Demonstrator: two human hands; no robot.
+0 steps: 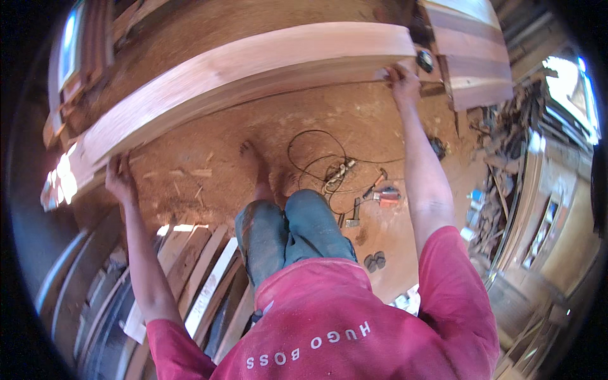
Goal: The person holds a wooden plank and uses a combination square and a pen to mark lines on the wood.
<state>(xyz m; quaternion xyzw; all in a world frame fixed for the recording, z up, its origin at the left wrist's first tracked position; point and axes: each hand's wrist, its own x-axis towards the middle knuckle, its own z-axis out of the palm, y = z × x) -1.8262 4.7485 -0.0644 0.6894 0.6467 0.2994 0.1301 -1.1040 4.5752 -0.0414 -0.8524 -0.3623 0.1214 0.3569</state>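
A long, thick wooden plank (247, 66) spans the upper part of the view, tilted so that its left end is lower and its right end higher. My left hand (119, 179) is closed at the plank's near edge, close to the left end; its fingertips are partly hidden by the wood. Near the other end, my right hand (403, 82) has its fingers curled against the lower edge of the plank. A small pale patch shows by those fingertips, too blurred to name. Sunlight falls brightly across the plank's left end.
On the brown dirt floor (221, 164) lie a coiled cable (316, 133), a hammer (377, 182), an orange-red tool (387, 197) and sandals (375, 261). Boards (193, 266) lean at lower left. Stacked scrap wood (500, 209) lines the right; a wide panel (472, 57) stands upper right.
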